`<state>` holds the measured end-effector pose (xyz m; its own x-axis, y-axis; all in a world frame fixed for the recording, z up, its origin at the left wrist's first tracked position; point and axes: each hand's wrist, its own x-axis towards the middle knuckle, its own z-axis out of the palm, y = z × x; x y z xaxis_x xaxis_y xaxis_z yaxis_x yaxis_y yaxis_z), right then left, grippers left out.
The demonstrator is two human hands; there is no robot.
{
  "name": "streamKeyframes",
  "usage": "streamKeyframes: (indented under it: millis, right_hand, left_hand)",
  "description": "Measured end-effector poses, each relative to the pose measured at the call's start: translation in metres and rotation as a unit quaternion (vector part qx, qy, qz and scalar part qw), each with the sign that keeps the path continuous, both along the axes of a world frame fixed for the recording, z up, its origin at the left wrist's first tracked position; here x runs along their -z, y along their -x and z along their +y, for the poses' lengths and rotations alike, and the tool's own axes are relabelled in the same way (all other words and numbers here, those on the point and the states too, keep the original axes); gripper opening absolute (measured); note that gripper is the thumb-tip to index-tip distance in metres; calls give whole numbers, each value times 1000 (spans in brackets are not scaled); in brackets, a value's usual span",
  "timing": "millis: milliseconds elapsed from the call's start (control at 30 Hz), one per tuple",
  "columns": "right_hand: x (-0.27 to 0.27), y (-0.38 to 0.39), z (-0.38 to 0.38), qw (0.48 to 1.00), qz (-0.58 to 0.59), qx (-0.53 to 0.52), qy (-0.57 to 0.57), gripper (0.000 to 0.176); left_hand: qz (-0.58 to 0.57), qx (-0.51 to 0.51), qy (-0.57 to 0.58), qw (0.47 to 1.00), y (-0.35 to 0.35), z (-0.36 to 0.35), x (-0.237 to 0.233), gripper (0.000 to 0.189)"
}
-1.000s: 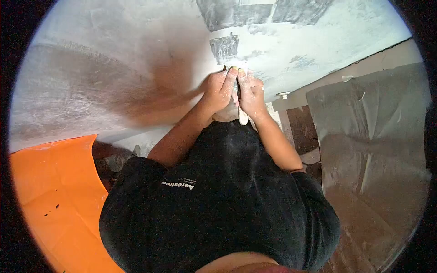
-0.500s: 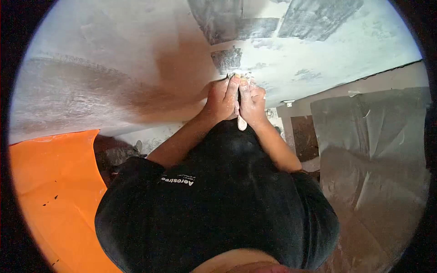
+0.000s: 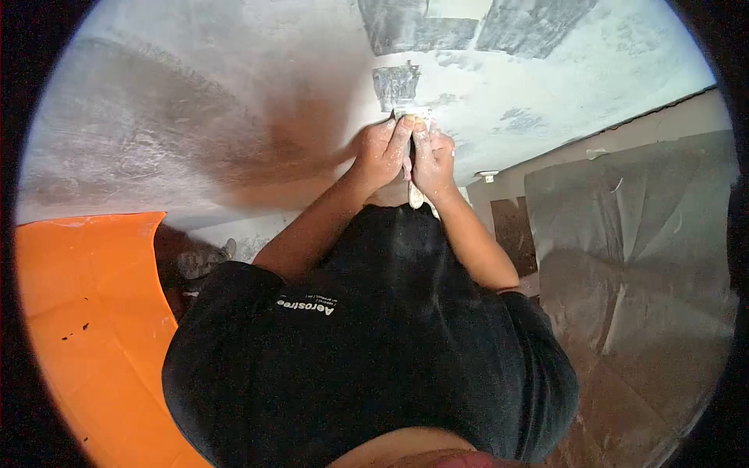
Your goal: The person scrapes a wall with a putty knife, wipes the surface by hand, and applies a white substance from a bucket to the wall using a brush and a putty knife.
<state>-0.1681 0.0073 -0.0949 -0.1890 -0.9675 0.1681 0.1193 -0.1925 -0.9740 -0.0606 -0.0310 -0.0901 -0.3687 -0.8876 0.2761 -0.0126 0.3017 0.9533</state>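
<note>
My left hand [image 3: 381,152] and my right hand [image 3: 434,160] are side by side against the pale wall [image 3: 499,105], thumbs together, both closed around one tool. The tool's light handle [image 3: 415,195] sticks out below them, and a thin dark blade edge shows at my left fingertips. Most of the tool is hidden by the fingers. White powdery residue coats both hands. Just above the fingertips is a small dark grey patch [image 3: 396,84] on the wall, with larger grey patches [image 3: 530,27] higher up.
An orange sheet [image 3: 94,312] hangs at the left, with a dark recess [image 3: 187,253] beside it. At the right hangs a grey-brown sheet [image 3: 640,234]. A small white fitting [image 3: 488,176] sits at the wall's lower edge.
Both hands, still gripping the tool, appear slightly higher in the view. The wall patches have shifted up and right, and the side sheets sit slightly higher as the view moved.
</note>
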Motion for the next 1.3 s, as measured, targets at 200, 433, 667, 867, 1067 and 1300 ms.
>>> streamKeyframes:
  millis: [200,433,667,867,1067,1300]
  right_hand:
    - [5,-11,6,999,-39,6,0,41]
    - [0,-14,3,1000,-19,12,2,39]
    - [0,-14,2,999,-6,17,-34,38]
    - [4,-19,0,998,2,52,-23,38]
    - [-6,-19,-8,997,8,77,27,38]
    - [9,-9,-13,996,43,40,68,36]
  left_hand:
    - [72,71,-140,985,-7,10,10,32]
    - [90,49,-139,985,-7,10,11,32]
    - [91,64,-154,982,-10,4,16,35]
    - [89,52,-128,986,-8,4,12,34]
    - [43,-26,-47,998,-5,2,-6,34]
    - [16,-30,-1,999,-4,-1,2,33]
